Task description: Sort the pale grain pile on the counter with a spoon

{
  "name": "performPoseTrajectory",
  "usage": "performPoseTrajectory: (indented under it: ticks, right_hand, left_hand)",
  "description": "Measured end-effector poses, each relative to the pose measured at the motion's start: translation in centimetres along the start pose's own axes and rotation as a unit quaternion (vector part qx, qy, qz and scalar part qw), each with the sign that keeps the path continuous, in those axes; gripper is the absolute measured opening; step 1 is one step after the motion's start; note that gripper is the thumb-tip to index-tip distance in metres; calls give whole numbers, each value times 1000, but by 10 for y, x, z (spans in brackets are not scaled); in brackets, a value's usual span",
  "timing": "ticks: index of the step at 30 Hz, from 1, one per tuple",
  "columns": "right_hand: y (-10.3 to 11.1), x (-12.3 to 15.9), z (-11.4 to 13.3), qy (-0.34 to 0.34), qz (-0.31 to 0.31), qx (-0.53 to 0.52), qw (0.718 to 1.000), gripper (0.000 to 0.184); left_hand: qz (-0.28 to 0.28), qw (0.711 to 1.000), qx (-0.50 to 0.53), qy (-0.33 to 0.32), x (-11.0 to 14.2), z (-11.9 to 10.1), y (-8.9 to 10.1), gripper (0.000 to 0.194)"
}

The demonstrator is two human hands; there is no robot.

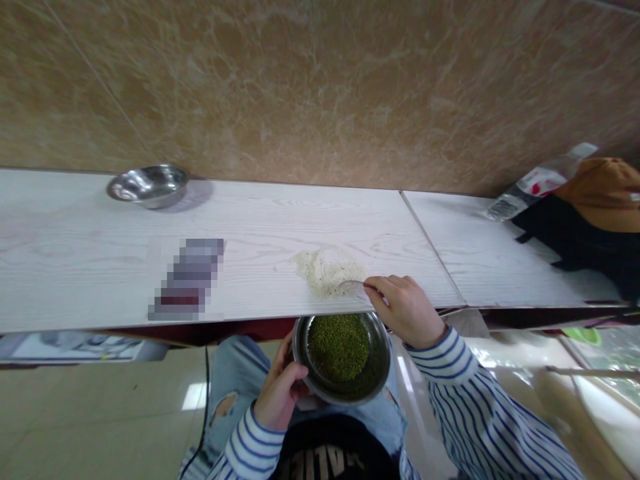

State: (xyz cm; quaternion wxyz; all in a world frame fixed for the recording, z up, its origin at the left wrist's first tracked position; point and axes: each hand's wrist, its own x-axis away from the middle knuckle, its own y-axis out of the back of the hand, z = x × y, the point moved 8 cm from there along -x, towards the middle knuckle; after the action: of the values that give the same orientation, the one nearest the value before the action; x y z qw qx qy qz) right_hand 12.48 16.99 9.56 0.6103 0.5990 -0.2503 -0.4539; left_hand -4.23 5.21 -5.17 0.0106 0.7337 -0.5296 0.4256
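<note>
My left hand point(281, 387) grips the left rim of a steel bowl point(383, 367), thumb over the edge. Green mung beans point(340, 343) cover the bottom of this bowl, which sits just below the table's front edge above my lap. In my closed right hand point(403, 307) is the handle of a metal spoon point(351, 283). The spoon's far end touches a low pile of pale grains point(327, 267), probably rice, spread on the white tabletop. Whether grains lie in the spoon is too small to tell.
On the white table point(260, 220), an empty steel bowl point(149, 187) stands back left, near a blurred-out flat object point(187, 280). At the right lie a plastic bottle point(535, 187), a brown cap point(605, 193) and dark cloth point(575, 230). A marbled wall point(310, 87) rises behind.
</note>
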Motion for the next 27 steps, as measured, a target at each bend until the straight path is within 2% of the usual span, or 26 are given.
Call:
performPoseTrajectory:
  ticks: [9, 18, 22, 27]
  right_hand:
    - [1, 3, -5, -13, -2, -14, 1000, 22]
    - [7, 16, 1, -10, -3, -53, 999, 22]
    - [2, 17, 6, 5, 25, -49, 998, 24]
    - [-3, 10, -5, -5, 26, -30, 999, 23]
  left_hand:
    - [-13, 1000, 9, -2, -3, 4, 6, 70]
    - [-13, 1000, 6, 2, -4, 5, 6, 74]
    - [-8, 1000, 3, 4, -3, 5, 4, 76]
    - [-7, 1000, 3, 8, -3, 4, 3, 78]
